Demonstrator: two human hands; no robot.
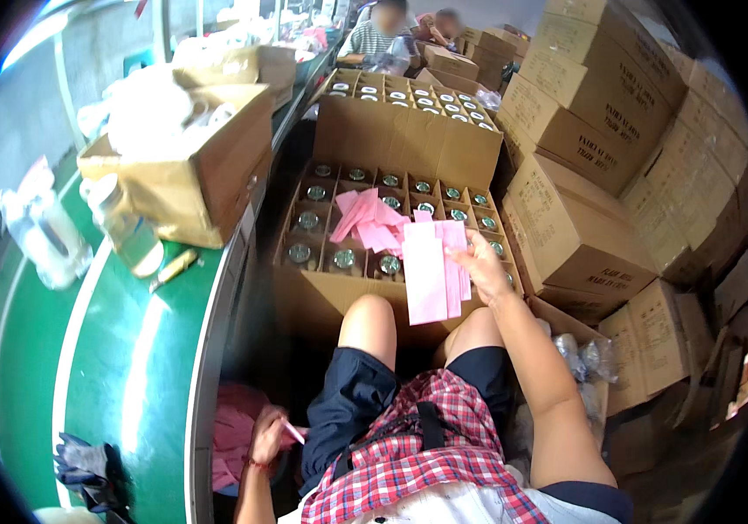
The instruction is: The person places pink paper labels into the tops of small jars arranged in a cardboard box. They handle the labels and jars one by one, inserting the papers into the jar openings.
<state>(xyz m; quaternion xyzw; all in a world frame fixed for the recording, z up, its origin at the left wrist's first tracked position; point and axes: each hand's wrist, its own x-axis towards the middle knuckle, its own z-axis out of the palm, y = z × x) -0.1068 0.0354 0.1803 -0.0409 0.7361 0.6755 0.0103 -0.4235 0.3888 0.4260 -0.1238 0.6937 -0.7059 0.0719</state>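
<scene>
Pink slips [426, 278] fan out from the right hand [483, 269] — its fingers pinch their right edge — above the front of an open cardboard box [330, 294]. More loose slips [363, 217] lie across the box's compartments, among round glass pieces [344, 258]. Low down, the left hand [266, 437] has its fingers closed on a thin pale strip [293, 431] (seen nearly edge-on), beside a green tabletop [24, 393].

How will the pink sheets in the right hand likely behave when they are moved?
The pink sheets look thin, so probably light. They extend fairly flat from the right hand, suggesting some stiffness. Fanned and overlapping, they may slide apart.
</scene>
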